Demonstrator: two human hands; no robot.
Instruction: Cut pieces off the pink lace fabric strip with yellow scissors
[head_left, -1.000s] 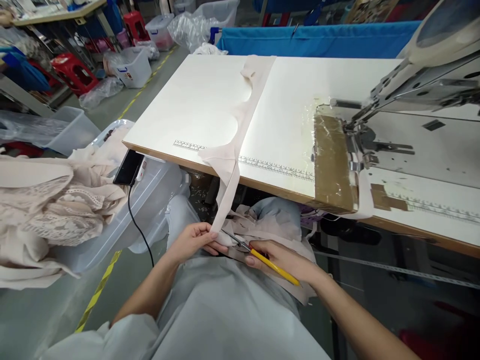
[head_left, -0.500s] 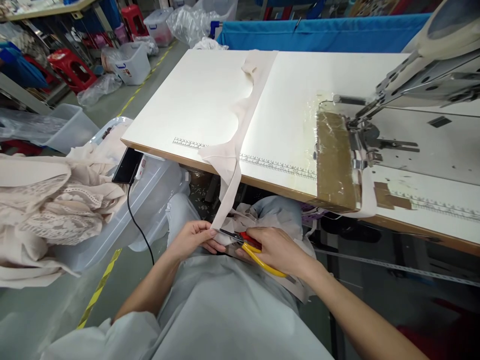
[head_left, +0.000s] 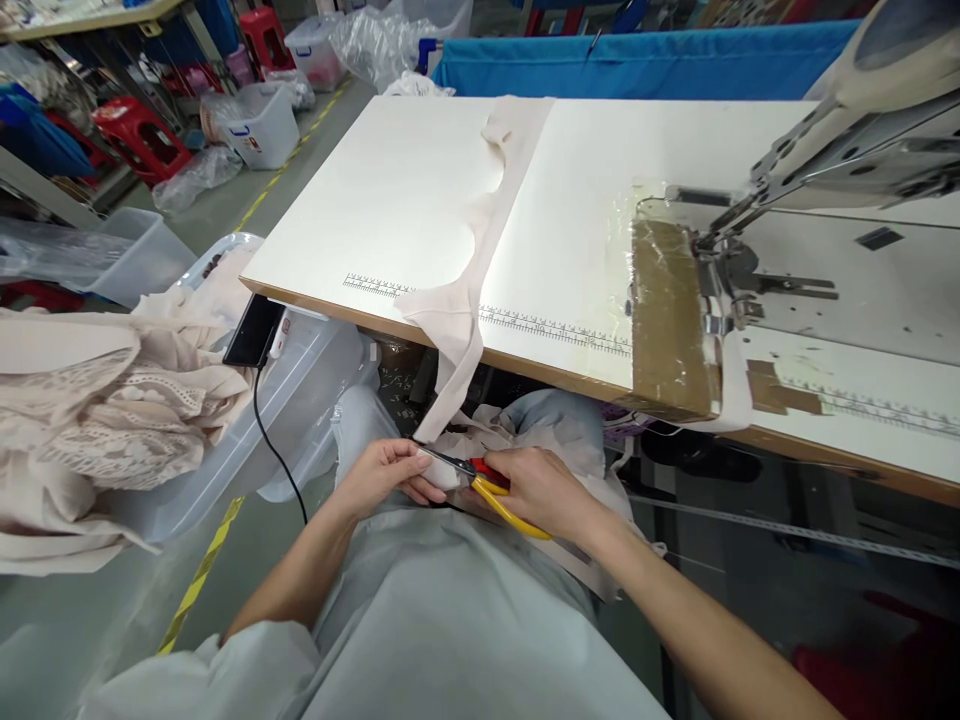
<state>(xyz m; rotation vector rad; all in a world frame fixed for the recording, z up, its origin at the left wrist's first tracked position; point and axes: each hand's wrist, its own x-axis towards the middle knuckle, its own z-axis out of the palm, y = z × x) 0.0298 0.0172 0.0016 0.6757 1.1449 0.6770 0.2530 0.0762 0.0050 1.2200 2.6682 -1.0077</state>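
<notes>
A pale pink fabric strip [head_left: 463,350] lies across the white table and hangs over its front edge. Its lower end meets the blades of the scissors [head_left: 517,512], which have yellow and red handles. My right hand [head_left: 544,490] is wrapped around those handles. Just left of the blade tips, my left hand [head_left: 390,472] is closed in a pinch at the edge of pale fabric [head_left: 448,474] below the blades. More pale fabric is bunched on my lap, partly hidden by my right hand.
A sewing machine [head_left: 739,250] stands on the right of the white table [head_left: 360,200]. To the left, a plastic tub [head_left: 225,480] is heaped with pale lace fabric [head_left: 150,400]. A phone [head_left: 256,330] with a black cable sits at the tub's edge, beside the table corner.
The scissors and my right hand have moved left and slightly up, the blades crossing further under the strip. The strip's lower end sits a little higher, just above the blades.
</notes>
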